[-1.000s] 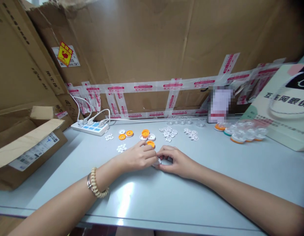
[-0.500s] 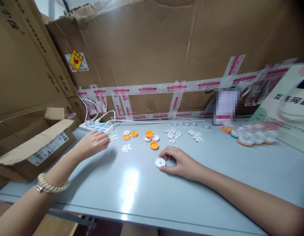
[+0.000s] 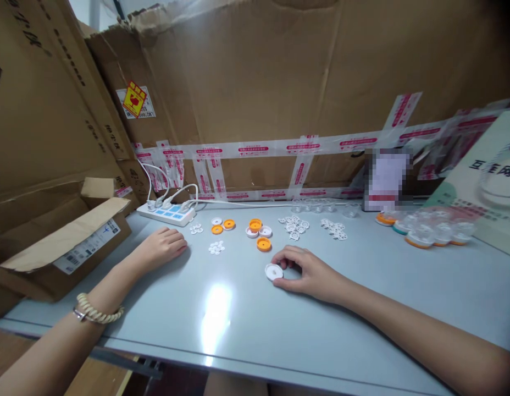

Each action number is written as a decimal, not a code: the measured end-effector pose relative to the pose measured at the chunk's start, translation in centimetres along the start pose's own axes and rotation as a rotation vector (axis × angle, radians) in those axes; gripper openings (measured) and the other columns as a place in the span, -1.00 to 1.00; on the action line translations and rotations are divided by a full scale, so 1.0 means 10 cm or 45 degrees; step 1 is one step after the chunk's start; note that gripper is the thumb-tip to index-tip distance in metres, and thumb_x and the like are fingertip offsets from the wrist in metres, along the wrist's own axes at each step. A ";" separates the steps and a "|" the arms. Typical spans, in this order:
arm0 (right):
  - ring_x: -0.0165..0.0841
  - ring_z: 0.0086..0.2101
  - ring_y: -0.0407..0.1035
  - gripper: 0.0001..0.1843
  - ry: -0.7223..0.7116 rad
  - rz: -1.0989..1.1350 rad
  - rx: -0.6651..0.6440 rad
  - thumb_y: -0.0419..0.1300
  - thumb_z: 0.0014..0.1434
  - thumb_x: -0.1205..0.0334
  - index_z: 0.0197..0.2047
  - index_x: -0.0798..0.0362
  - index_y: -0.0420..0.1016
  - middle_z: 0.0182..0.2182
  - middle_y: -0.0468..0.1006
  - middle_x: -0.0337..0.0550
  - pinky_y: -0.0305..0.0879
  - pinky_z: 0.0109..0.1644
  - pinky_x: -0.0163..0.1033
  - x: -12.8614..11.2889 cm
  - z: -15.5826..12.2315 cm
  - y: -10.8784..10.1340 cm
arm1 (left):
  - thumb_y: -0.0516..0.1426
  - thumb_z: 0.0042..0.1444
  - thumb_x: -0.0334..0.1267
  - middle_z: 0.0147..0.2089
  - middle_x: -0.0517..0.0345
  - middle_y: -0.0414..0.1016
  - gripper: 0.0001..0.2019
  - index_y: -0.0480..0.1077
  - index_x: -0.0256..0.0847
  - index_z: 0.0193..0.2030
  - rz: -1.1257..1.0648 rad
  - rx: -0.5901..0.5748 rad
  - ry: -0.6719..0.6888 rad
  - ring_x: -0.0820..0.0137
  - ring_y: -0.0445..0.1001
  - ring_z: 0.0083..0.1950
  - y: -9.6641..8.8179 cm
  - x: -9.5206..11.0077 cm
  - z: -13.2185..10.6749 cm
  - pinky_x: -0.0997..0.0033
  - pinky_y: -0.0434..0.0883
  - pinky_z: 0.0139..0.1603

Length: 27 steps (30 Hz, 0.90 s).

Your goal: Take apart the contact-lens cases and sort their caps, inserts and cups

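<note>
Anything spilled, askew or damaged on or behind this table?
The big carton has a ragged upper-left edge, as if torn. Also odd: a pixelated patch obscures something at the back right. No obvious spill; the white disc is in the right grip.

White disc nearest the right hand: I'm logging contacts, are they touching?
Touching: the head view shows the right hand holding the white disc by its edge.

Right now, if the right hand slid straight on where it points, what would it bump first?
Past the white cap it holds, the right hand would probably meet the nearest orange cap, maybe just its edge; depth is unclear.
</note>
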State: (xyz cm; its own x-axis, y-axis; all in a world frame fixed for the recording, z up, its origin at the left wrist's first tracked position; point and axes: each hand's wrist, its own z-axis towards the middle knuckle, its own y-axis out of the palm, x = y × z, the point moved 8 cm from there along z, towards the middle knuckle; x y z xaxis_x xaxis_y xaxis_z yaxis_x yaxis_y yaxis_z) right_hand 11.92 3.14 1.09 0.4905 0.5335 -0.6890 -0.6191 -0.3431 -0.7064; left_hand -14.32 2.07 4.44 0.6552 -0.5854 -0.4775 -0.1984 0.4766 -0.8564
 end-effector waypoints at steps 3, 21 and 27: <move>-0.36 -0.31 0.29 -0.78 -0.005 0.001 -0.002 0.23 -0.03 0.17 -0.27 0.02 0.40 -0.37 0.38 -0.22 0.17 -0.16 -0.23 0.00 0.00 0.01 | -0.13 0.26 -0.25 -0.37 0.10 0.46 -0.67 0.40 -0.22 -0.36 -0.040 0.022 -0.030 0.39 0.37 -0.34 -0.02 -0.02 -0.01 0.38 0.20 -0.27; -0.37 -0.33 0.29 -0.73 -0.060 -0.020 0.008 0.26 -0.04 0.16 -0.22 0.01 0.45 -0.39 0.37 -0.22 0.19 -0.17 -0.24 -0.02 0.01 -0.02 | 0.05 0.16 -0.23 -0.27 0.07 0.48 -0.84 0.39 -0.22 -0.19 -0.656 0.248 -0.074 0.36 0.42 -0.23 -0.58 0.63 0.68 0.35 0.34 -0.19; -0.38 -0.36 0.29 -0.69 -0.121 -0.011 0.027 0.27 -0.05 0.11 -0.21 0.02 0.45 -0.40 0.35 -0.23 0.22 -0.24 -0.28 -0.04 -0.01 -0.05 | 0.21 -0.02 -0.10 -0.22 0.10 0.47 -0.72 0.37 -0.20 -0.20 -0.975 -0.014 -0.105 0.29 0.41 -0.15 -0.36 1.16 1.14 0.32 0.30 -0.16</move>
State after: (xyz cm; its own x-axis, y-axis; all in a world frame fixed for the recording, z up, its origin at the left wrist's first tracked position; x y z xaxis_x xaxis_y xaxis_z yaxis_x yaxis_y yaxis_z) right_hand 12.09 3.02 1.66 0.4362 0.6080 -0.6634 -0.6280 -0.3223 -0.7083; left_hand 2.28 1.05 4.24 0.6648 -0.6985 0.2650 0.3256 -0.0484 -0.9443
